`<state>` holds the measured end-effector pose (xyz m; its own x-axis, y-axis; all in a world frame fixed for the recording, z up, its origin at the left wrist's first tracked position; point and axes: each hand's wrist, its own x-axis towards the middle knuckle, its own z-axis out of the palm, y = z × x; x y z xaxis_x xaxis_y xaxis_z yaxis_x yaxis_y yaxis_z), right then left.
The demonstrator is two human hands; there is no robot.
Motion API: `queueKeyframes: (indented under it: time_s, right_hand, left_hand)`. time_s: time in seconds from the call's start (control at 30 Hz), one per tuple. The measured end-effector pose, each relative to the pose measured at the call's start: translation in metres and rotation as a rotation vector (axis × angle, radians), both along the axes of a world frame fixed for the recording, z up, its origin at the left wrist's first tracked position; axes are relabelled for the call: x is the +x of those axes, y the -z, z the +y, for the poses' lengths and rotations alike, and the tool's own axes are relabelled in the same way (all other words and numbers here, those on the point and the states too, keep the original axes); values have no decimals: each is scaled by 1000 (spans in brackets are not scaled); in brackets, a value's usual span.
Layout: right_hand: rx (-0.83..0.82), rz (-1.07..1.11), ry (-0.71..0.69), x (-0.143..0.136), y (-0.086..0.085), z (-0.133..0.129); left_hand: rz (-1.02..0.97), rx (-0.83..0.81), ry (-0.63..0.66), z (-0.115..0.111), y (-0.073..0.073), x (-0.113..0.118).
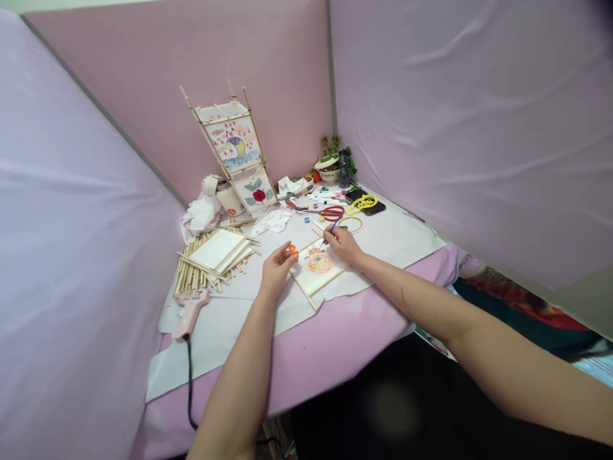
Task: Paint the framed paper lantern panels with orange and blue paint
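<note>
My right hand (341,245) is closed round a thin blue paintbrush (334,225), its tip low over a white panel (313,280) framed with wooden sticks. An orange and yellow painted figure (318,260) covers the panel's middle. At the panel's left edge, my left hand (278,268) pinches a small orange paint pot (292,250) between thumb and fingers. Behind the panel lie red-handled scissors (332,213) and a yellow ring (352,224).
A stick-framed lantern (242,153) with painted sides stands at the back. Left are stacked blank panels (218,250) on loose sticks and a pink glue gun (191,312) with a black cord. Yellow scissors (363,204) lie on a dark phone-like slab; a potted plant (328,167) stands behind.
</note>
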<state>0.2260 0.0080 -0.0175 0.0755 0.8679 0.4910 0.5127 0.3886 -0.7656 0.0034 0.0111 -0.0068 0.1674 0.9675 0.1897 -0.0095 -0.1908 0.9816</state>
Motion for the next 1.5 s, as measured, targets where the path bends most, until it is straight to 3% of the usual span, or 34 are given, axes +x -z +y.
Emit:
queueKeyframes:
  time_s: [1.5]
  right_hand:
    - [7, 8, -11, 0, 0, -1]
  left_hand:
    - [-16, -4, 4, -3, 0, -1]
